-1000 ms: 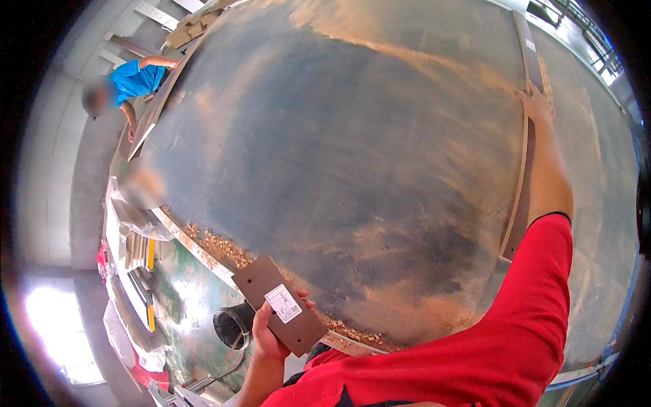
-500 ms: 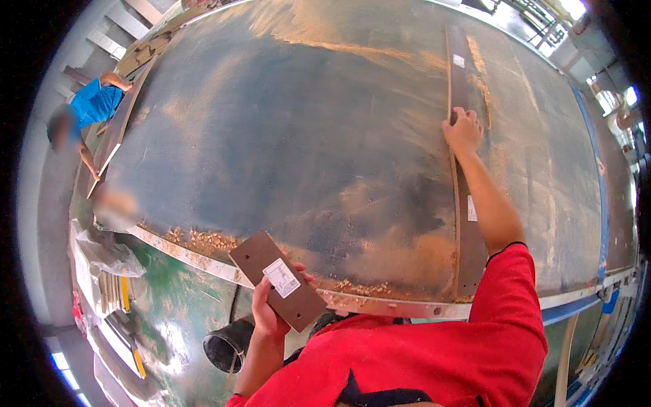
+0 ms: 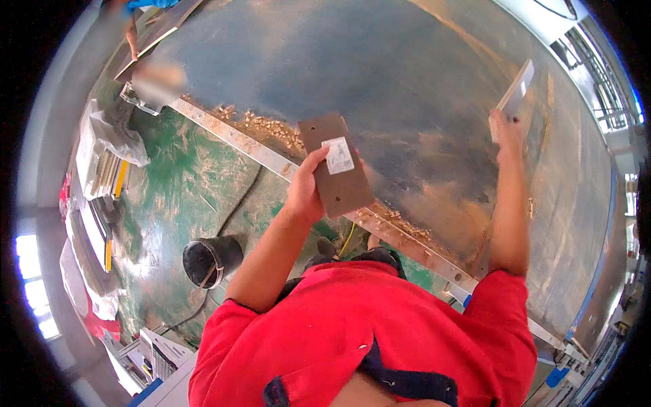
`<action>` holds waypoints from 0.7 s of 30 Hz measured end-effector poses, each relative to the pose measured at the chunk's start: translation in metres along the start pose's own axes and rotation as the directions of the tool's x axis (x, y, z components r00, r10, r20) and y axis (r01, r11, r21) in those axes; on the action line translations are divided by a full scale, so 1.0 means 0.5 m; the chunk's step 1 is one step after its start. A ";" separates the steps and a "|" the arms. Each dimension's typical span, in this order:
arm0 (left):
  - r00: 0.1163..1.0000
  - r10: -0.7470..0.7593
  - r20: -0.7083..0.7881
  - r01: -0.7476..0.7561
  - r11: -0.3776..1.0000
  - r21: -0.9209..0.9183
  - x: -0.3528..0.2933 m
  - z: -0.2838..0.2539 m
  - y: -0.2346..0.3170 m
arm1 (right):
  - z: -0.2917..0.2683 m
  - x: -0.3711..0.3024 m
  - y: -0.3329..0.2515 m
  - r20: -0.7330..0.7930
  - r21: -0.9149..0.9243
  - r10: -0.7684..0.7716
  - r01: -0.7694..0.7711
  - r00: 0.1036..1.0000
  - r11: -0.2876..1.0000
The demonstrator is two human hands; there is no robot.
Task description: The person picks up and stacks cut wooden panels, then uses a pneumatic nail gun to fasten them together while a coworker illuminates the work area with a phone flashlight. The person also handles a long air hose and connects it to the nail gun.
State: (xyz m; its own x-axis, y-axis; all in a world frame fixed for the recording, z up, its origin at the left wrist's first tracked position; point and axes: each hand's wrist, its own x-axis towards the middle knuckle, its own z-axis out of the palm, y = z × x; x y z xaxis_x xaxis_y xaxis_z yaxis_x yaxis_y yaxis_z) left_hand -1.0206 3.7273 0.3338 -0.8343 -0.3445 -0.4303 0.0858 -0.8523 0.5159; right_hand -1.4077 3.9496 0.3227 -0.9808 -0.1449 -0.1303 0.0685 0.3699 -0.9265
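My left hand (image 3: pixel 308 190) grips a short brown rectangular board (image 3: pixel 349 190) by its left side, thumb on top near a white label (image 3: pixel 339 156). The board has a small hole near each end and is held above the near edge of the large worn table (image 3: pixel 305 74). Farther right, my right arm reaches out over the table. My right hand (image 3: pixel 508 132) is closed on a long board (image 3: pixel 517 95), which stands tilted with its pale edge showing. How far this board extends behind my arm is hidden.
Wood chips (image 3: pixel 264 129) lie along the table's pale metal edge (image 3: pixel 230 139). On the green floor stands a black bucket (image 3: pixel 210 261) beside a cable. Wrapped stacked panels (image 3: pixel 102 163) are at the left. A co-worker's arm (image 3: pixel 132 37) rests at a board, upper left.
My left hand has raised the short board over the table edge. The long board, flat before under my right hand, is now tilted up in it. The view has turned and shifted.
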 end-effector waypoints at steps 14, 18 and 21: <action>0.940 -0.259 0.222 0.276 0.960 -0.052 0.095 0.080 -0.094 | 0.037 -0.666 0.025 0.069 -0.384 -0.290 0.294 0.954 0.876; 0.922 -0.322 0.216 0.307 0.946 0.102 0.087 0.075 -0.096 | 0.021 -0.695 0.055 0.084 -0.441 -0.349 0.349 0.933 0.827; 0.933 -0.325 0.156 0.279 0.925 0.258 0.073 0.092 -0.103 | 0.006 -0.694 0.071 0.086 -0.475 -0.301 0.304 0.950 0.826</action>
State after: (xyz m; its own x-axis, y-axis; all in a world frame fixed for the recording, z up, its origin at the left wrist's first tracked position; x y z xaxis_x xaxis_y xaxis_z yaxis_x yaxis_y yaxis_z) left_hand -1.0808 3.7765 0.3257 -0.8910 0.0165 -0.4536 -0.2935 -0.7833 0.5480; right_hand -1.0646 4.0104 0.3339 -0.9366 -0.3275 0.1247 -0.3286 0.6972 -0.6371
